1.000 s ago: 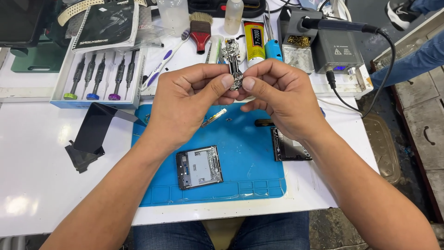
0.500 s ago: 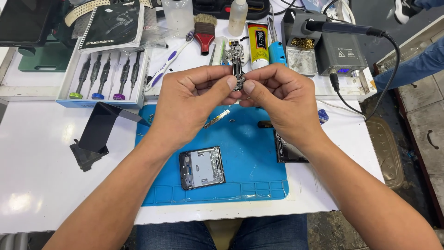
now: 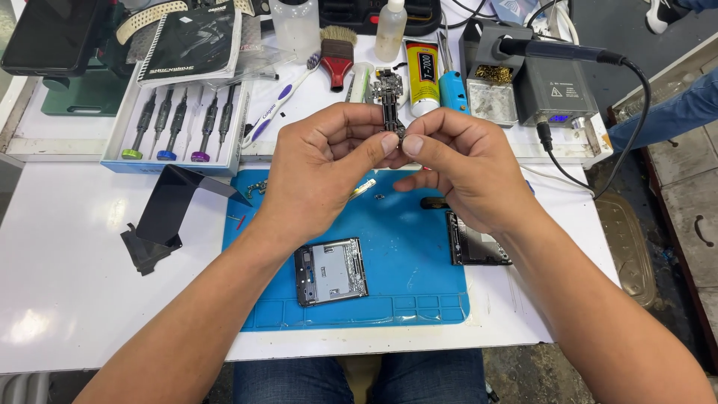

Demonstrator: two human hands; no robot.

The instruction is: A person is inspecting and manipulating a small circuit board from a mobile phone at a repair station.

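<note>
We held a small, narrow circuit board [image 3: 390, 105] upright between both hands, above the far edge of the blue work mat [image 3: 419, 262]. Our left hand [image 3: 323, 168] pinched its lower end with thumb and forefinger pressed together, and our right hand [image 3: 467, 168] met it there, thumb tip against the same end, the other fingers curled under. Compared with half a second before, the board had barely moved; the hands had closed in slightly and the thumbs now nearly touched, which we judged to mean fine work on the board's lower end was under way, not a move to set it down. On the mat, toward us from the board, lay a small phone frame [image 3: 331, 271] with a grey metal inside, and at the mat's right edge a dark phone body [image 3: 479, 243] partly under our right wrist. Left of the mat a folded black sheet [image 3: 168, 213] rested on the white table [image 3: 67, 299]. Beyond the mat stood a tray of screwdrivers [image 3: 176, 123], a yellow glue tube [image 3: 422, 75], a red-handled brush [image 3: 338, 56] and a soldering station [image 3: 553, 90].
</note>
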